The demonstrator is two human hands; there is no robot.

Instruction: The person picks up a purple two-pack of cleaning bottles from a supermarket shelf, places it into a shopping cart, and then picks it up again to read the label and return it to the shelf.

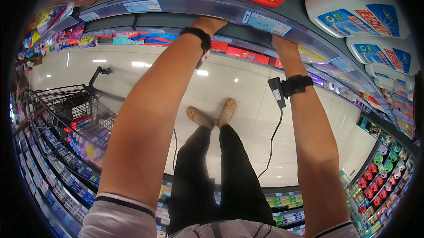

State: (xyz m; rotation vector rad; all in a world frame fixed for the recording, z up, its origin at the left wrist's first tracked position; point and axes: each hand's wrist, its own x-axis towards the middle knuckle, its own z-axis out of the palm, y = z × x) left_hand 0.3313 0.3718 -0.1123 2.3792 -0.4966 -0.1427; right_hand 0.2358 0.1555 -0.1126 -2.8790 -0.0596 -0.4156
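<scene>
Both my arms reach forward to a store shelf. My left hand (211, 24) goes in beneath the price-tag rail (198, 4) of an upper shelf, and its fingers are hidden there. Further right, my right hand (285, 47) passes under the same rail, its fingers also out of sight. Whether either hand holds something cannot be seen. A lower grey shelf (162, 21) shows under the rail beside my left hand. Above the rail stand a red detergent bottle (270, 2) and white cleaner bottles (331, 12) with blue labels. Black straps (296, 85) circle both wrists.
A wire shopping cart (63, 89) holding packaged goods stands on my left. Red boxes (248, 56) and colourful packs (149, 37) line lower shelves. More stocked shelves (285, 201) lie behind me. A cable (271, 142) hangs near my right arm above the tiled floor (241, 85).
</scene>
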